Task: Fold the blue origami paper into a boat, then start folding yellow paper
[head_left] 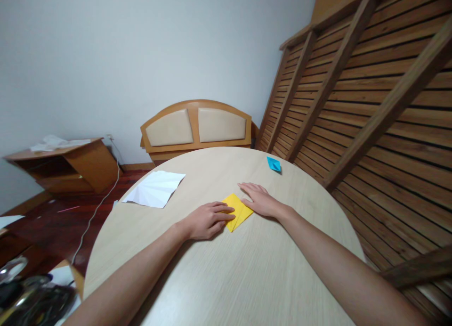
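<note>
A folded square of yellow paper (237,215) lies turned like a diamond on the round table, with a slanting fold line across its lower right part. My left hand (209,220) rests on its left side, fingers stretched out over the paper and pressing it flat. Beside the paper's upper right edge lies my right hand (260,201), palm down with fingers extended; its thumb is close to the paper, and I cannot tell whether it touches. Part of the paper's left side is hidden under my left fingers.
The round wooden table (226,283) carries a creased white sheet (155,188) at left and a small folded blue paper (273,164) at the far right. Beyond stand a headboard (195,114), a low cabinet (84,168) and a slatted wooden frame (339,90). A cable (102,201) crosses the floor.
</note>
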### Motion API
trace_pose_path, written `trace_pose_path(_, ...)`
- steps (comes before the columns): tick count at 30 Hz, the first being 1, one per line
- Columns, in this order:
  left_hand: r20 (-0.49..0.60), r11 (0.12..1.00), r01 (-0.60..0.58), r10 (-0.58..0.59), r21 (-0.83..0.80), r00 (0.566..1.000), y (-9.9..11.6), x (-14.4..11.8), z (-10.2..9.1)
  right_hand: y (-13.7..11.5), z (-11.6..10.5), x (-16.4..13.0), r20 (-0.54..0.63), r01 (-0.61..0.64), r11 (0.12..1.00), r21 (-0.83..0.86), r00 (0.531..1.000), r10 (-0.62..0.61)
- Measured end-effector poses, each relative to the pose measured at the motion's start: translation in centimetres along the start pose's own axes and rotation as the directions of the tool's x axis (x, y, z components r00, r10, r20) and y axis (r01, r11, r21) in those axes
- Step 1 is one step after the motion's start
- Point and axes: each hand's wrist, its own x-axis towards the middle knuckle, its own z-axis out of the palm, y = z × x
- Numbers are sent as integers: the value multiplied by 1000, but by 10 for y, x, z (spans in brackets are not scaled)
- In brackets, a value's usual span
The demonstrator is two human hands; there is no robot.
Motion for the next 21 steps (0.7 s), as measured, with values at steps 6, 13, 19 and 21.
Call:
trace_pose_path(6,36,999,11,-13,45,999,2,1,-1,-9,7,2,-72,19,1000,6,997,-19)
trace_pose_path(13,56,999,-3,0,50,998,6,3,-6,-23,13,4,-107,22,999,35,994,-18)
trace_pose_path(19,40,1000,-8,7,21,999,7,3,-6,-19,10,4,-119,-25,999,40,992,29)
trace_pose_path(21,37,1000,0,0,16,999,8,3,-6,-19,10,4,-114,-39,999,36,992,43)
